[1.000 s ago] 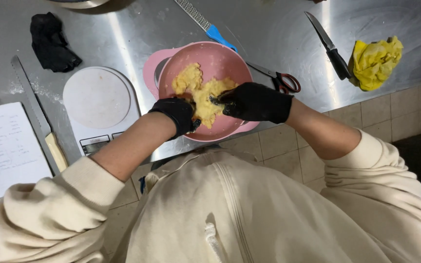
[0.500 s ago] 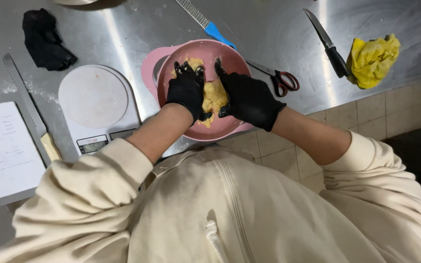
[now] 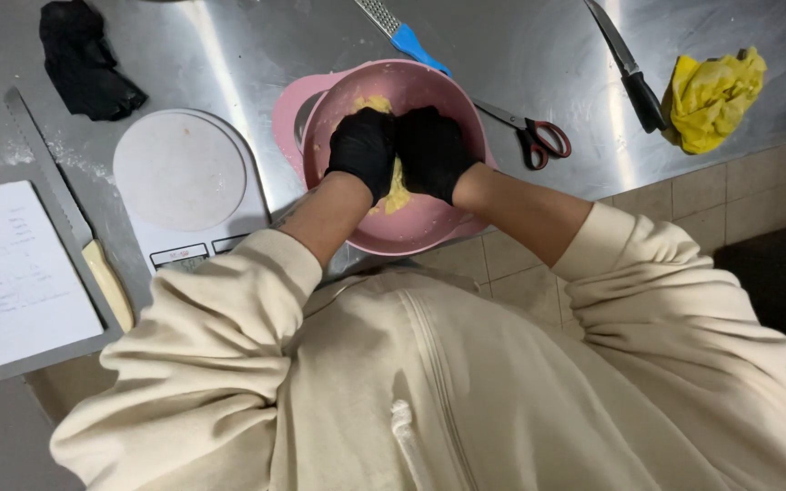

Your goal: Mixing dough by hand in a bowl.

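left hand (image 3: 363, 150): black glove, inside the pink bowl (image 3: 429, 232), fingers curled down onto the yellow dough (image 3: 397, 189), pressing against its left side; cannot tell if it fully grips
right hand (image 3: 432, 152): black glove, also in the bowl, just beside the left hand and touching it, fingers bent over the dough from the right; how tight the grip is, cannot tell
dough: pale yellow lump in the middle of the bowl, mostly hidden under both gloves, a bit shows between the wrists and at the far rim
bowl: pink, round, on the steel counter (image 3: 229, 64) at its near edge, right in front of the person
scale (image 3: 184, 182): white with a round plate, left of the bowl, nearly touching
scissors (image 3: 529, 132): red handles, just right of the bowl
grater (image 3: 402, 35): blue handle, behind the bowl
knife (image 3: 628, 68): black handle, far right, next to a crumpled yellow cloth (image 3: 713, 95)
black cloth (image 3: 84, 59): bunched, top left
bread knife (image 3: 70, 214): long, pale handle, left of the scale
paper sheet (image 3: 11, 273): on the left edge, beside the bread knife
sleeves: cream hoodie, pushed up the forearms
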